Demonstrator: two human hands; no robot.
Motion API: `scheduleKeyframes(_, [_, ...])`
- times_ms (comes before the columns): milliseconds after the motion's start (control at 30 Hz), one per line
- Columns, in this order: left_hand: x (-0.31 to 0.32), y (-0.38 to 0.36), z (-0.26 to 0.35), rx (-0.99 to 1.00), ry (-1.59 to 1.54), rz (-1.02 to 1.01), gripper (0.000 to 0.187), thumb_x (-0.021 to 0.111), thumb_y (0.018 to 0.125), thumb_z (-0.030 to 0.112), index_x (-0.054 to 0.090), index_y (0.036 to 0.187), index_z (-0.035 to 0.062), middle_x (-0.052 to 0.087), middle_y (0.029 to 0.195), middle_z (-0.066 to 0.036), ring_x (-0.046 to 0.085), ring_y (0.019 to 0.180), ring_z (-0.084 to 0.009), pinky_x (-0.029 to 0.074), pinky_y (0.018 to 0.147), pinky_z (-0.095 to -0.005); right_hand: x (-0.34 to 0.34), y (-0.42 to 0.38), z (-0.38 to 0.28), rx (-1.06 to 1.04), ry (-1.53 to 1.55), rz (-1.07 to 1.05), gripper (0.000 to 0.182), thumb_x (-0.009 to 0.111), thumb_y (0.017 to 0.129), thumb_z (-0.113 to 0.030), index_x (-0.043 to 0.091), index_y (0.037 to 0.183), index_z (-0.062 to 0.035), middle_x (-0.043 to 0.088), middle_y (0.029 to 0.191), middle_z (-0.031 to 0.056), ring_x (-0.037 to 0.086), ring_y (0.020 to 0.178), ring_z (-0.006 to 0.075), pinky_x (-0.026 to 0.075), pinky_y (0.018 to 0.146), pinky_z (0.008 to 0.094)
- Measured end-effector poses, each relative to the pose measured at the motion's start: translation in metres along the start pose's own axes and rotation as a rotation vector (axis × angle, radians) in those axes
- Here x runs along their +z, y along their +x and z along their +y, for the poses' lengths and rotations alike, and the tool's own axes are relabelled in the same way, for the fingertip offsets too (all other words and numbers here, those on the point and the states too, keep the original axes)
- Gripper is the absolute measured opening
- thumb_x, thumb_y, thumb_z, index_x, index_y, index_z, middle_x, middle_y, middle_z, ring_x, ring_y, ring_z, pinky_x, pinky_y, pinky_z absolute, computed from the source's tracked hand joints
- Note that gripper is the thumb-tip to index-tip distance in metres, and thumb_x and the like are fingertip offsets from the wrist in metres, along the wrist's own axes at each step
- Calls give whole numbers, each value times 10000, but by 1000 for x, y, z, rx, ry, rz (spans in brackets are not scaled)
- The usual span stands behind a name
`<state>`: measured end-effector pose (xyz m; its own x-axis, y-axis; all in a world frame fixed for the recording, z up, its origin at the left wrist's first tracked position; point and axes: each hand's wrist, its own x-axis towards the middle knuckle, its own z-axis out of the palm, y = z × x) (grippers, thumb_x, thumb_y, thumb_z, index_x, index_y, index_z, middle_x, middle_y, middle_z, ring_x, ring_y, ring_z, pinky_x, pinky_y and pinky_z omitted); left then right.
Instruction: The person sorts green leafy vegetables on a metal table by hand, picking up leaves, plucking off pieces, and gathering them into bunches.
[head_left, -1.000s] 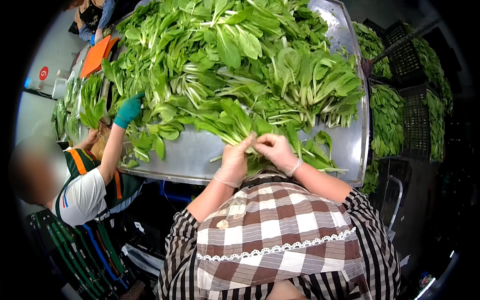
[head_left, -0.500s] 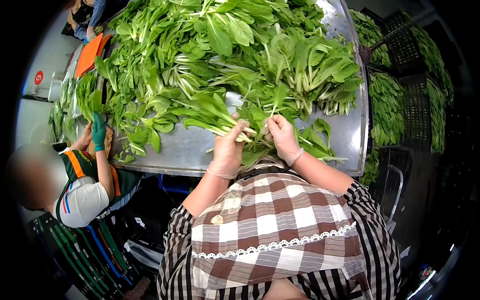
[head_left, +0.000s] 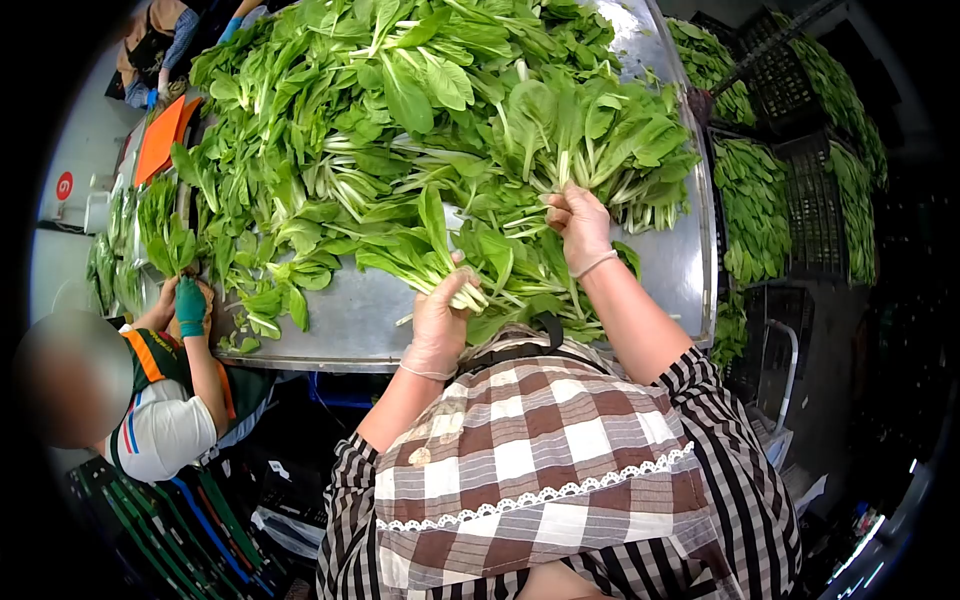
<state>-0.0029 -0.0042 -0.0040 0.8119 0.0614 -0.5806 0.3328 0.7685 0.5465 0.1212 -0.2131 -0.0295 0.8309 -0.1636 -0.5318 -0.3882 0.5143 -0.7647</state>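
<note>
- Leafy greens (head_left: 428, 250) in a small bunch are clamped in the person's left hand (head_left: 438, 320), just above the near edge of the table (head_left: 350, 322); the pale stem ends point toward the right and the leaves fan out toward the far left corner.
- The right hand (head_left: 585, 228) is well apart from the left and reaches farther in, toward the right edge, its fingertips drawn together at the stems of a big leafy cluster (head_left: 585, 125); fingers and stems overlap, so I can't tell whether it grips one.
- Each wrist has a thin, clear band.
- Loose greens (head_left: 530, 292) lie between and below the hands, reaching the middle of the near edge.
- A broad pile (head_left: 290, 150) covers the middle of the table and runs to its far edge; bare metal shows by the near and right edges.
- Past the near left corner, a co-worker in a teal glove (head_left: 190, 305) holds another bunch (head_left: 168, 235), leaves up.
- An orange sheet (head_left: 160, 145) stands by the left edge, with a second co-worker (head_left: 155, 45) beyond it.
- Past the right edge, black crates (head_left: 812, 200) stand beside stacked greens (head_left: 750, 200).
</note>
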Motion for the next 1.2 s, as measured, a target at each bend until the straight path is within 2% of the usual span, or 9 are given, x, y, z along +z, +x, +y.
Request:
scheduleKeyframes(133, [-8, 5, 5, 10, -35, -66, 307, 632, 885, 49, 539, 1177, 66, 632, 968, -62, 630, 873, -185, 533, 784, -340, 17, -34, 0, -156, -241, -159, 136, 626, 962, -145, 602, 965, -11, 702, 825, 100, 578, 565, 100, 480, 552, 219])
scheduleKeyframes(300, [4, 7, 7, 26, -122, -87, 284, 651, 882, 43, 542, 1142, 73, 644, 1060, -82, 637, 938, -197, 532, 831, -346, 22, -80, 13, -73, -426, -351, 137, 703, 895, -102, 615, 906, 2, 683, 731, 55, 577, 564, 64, 447, 507, 197])
scheduleKeyframes(533, [2, 12, 2, -22, -27, -153, 425, 697, 863, 71, 545, 1259, 50, 661, 1111, -55, 620, 1049, -190, 490, 904, -356, 20, -101, 28, -122, -655, -470, 163, 740, 848, -143, 647, 873, -10, 681, 707, 54, 614, 610, 72, 495, 568, 216])
scheduleKeyframes(733, [0, 9, -2, -44, -45, -146, 457, 704, 857, 74, 523, 1269, -4, 646, 1136, -116, 603, 1087, -235, 471, 991, -397, 17, -102, 25, -243, -867, -554, 217, 776, 810, -202, 679, 870, -18, 702, 734, 59, 655, 625, 124, 524, 589, 274])
scheduleKeyframes(833, [-3, 8, -2, -28, -50, -163, 413, 688, 870, 61, 516, 1234, -29, 633, 1077, -111, 617, 1023, -224, 530, 901, -386, 0, -77, 13, -268, -671, -471, 187, 729, 868, -117, 643, 988, -2, 684, 804, 66, 628, 647, 93, 502, 559, 230])
scheduleKeyframes(933, [-3, 7, -2, -48, -86, -175, 444, 672, 878, 53, 488, 1278, -8, 604, 1012, -81, 606, 944, -204, 544, 857, -380, -5, -50, -20, -162, -362, 22, 230, 690, 917, -146, 571, 1076, -30, 689, 847, 100, 637, 655, 121, 481, 507, 231])
scheduleKeyframes(967, [-2, 6, -1, -52, -88, -180, 454, 668, 879, 51, 482, 1289, -1, 597, 998, -74, 603, 931, -199, 543, 857, -380, -13, -33, -18, -270, -272, 98, 230, 671, 923, -128, 553, 1078, -6, 695, 806, 98, 614, 569, 121, 470, 497, 218])
scheduleKeyframes(1033, [-2, 9, -4, -90, -71, -156, 465, 660, 877, 48, 481, 1304, 11, 591, 987, -61, 598, 910, -189, 543, 848, -382, -25, -7, -23, -307, -244, 184, 322, 710, 891, -129, 531, 1117, 15, 679, 778, 86, 608, 563, 124, 456, 492, 216])
scheduleKeyframes(1200, [-3, 10, -7, -137, -40, -181, 454, 650, 883, 63, 483, 1301, 10, 592, 1000, -51, 595, 914, -185, 539, 856, -382, -27, 25, -30, -342, -406, 286, 333, 765, 846, -154, 584, 1045, 42, 654, 759, 60, 565, 552, 104, 425, 509, 218])
